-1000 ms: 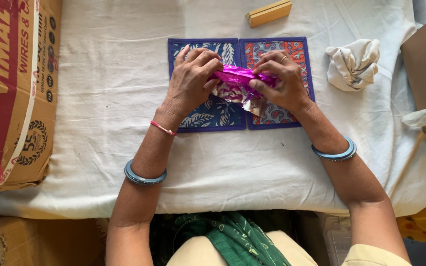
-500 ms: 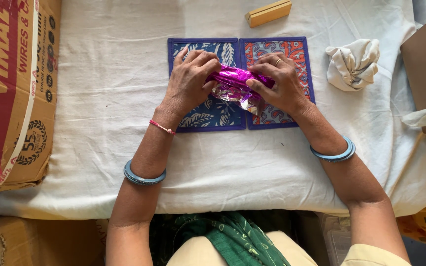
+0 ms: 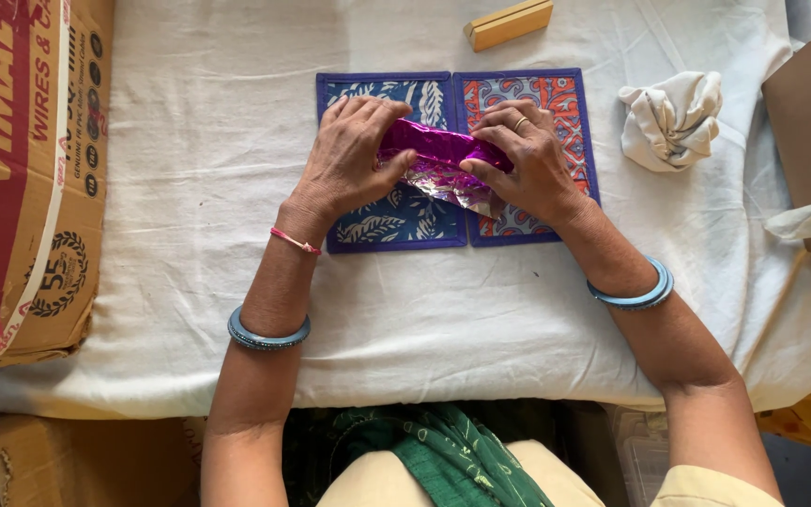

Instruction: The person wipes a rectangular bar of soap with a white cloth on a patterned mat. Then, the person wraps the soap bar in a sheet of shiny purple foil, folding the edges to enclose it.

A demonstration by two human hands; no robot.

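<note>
Where the white cloth (image 3: 171, 188) covers the bench, containers sit at the edges of the head view. Large red-and-brown cardboard box (image 3: 21, 169) lies on the far left, flaps shut, contents hidden. Smaller brown box (image 3: 804, 122) at the right edge, open side showing a bit of shiny purple foil inside. Another cardboard box (image 3: 68, 465) low at bottom left, with a purple scrap at its corner.

Middle of the cloth: two patterned mats side by side, touching, a blue mat (image 3: 396, 216) and an orange-red mat (image 3: 565, 103). Magenta foil piece (image 3: 438, 155) sits over the seam between them, silver underside showing below.

Left hand (image 3: 349, 160) palm down, fingers curled, pinching the foil's left end. Right hand (image 3: 523, 164) likewise curled, thumb and fingers closed on the right end; ring on one finger. Both forearms reach up from the bottom edge, a blue bangle on each.

Crumpled white cloth wad (image 3: 673, 117) right of the mats; yellow block (image 3: 509, 23) above them.
</note>
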